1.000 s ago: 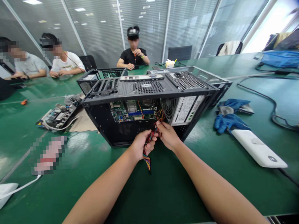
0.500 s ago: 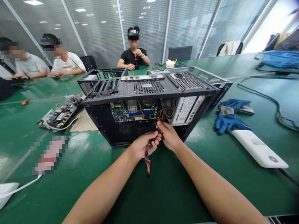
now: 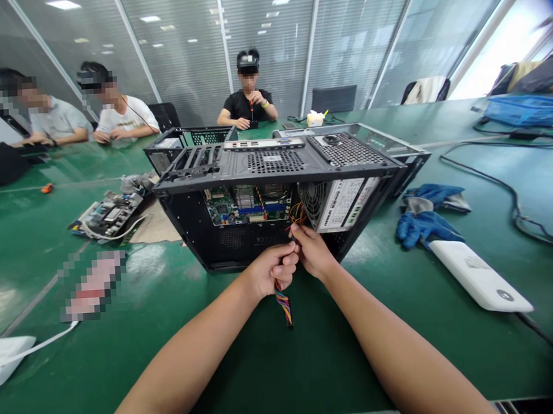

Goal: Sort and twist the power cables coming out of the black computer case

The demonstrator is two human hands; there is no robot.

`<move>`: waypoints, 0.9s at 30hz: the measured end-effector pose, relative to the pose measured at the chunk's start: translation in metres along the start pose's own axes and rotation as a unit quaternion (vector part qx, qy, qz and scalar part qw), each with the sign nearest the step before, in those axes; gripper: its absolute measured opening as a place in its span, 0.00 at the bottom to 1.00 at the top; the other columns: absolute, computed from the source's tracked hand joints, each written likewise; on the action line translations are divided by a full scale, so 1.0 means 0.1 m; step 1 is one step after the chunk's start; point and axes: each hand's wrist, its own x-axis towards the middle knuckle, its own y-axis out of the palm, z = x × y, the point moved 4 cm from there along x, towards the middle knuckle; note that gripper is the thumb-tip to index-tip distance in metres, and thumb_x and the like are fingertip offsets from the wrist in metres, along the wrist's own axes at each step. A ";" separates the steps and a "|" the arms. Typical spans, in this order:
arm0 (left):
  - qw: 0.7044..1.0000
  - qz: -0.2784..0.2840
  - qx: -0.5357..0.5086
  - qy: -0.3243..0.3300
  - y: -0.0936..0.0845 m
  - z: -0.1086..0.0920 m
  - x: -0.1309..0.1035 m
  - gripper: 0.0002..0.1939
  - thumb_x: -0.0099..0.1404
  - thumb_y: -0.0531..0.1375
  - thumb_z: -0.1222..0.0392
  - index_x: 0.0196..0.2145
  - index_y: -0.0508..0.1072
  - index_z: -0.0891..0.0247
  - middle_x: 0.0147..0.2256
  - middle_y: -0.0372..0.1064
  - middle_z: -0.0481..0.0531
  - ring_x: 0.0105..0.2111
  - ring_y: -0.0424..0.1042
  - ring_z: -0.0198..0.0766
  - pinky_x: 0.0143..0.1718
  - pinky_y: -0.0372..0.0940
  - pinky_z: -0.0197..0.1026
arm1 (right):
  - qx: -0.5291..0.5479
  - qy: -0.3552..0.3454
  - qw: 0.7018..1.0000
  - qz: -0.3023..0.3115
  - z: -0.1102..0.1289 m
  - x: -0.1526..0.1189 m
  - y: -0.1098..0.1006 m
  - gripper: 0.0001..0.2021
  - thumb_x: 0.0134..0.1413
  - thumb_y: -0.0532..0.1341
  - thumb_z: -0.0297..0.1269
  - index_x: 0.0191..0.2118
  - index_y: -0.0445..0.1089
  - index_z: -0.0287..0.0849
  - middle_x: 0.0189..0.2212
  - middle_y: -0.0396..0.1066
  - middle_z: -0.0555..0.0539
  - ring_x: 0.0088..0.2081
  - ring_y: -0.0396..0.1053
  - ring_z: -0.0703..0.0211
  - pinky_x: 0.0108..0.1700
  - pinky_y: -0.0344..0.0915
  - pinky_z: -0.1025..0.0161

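Observation:
A black computer case (image 3: pixel 236 166) lies with its open side towards me. Inside it are a green motherboard (image 3: pixel 225 211) and, at the right, a power supply (image 3: pixel 344 204) with a fan and a white label. From the power supply comes a bundle of multicoloured cables (image 3: pixel 282 303). My left hand (image 3: pixel 275 269) is closed round this bundle, and its end with a dark connector hangs below the fist. Touching the left fingertips, my right hand (image 3: pixel 313 250) pinches the cables nearer the power supply.
Behind stands another open case (image 3: pixel 409 152). To the right are blue gloves (image 3: pixel 430 222), a white power bank (image 3: pixel 480 276) and a black cord (image 3: pixel 509 186). A loose circuit board (image 3: pixel 111 214) lies left on cardboard (image 3: pixel 158 225). Several people sit across the green table.
My left fingers have closed more tightly round the cable bundle. Its hanging end has swung to the right. The right hand has hardly moved.

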 end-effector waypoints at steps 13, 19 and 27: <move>0.996 -0.019 -0.088 -0.007 -0.11 0.01 0.05 0.21 0.74 0.43 0.59 0.34 0.71 0.74 0.17 0.56 0.44 0.09 0.48 0.21 0.07 0.42 0.23 | 0.030 0.021 0.999 0.011 0.01 -0.02 0.02 0.21 0.38 0.70 0.54 0.25 0.63 0.43 0.16 0.55 0.58 0.16 0.49 0.71 0.18 0.51 0.69; 0.995 -0.054 -0.086 0.012 -0.14 0.01 0.08 0.16 0.72 0.49 0.62 0.33 0.71 0.74 0.26 0.70 0.55 0.13 0.56 0.20 0.09 0.49 0.20 | 0.022 0.015 0.999 0.018 0.04 -0.03 0.02 0.22 0.38 0.70 0.55 0.25 0.63 0.43 0.16 0.54 0.58 0.15 0.48 0.71 0.15 0.48 0.69; 0.994 -0.091 -0.046 0.038 -0.10 -0.01 0.08 0.14 0.71 0.52 0.66 0.31 0.72 0.74 0.22 0.63 0.48 0.15 0.61 0.21 0.11 0.54 0.19 | 0.026 0.040 0.999 0.014 -0.03 -0.01 0.00 0.21 0.41 0.68 0.56 0.26 0.64 0.44 0.12 0.53 0.59 0.15 0.51 0.69 0.17 0.49 0.68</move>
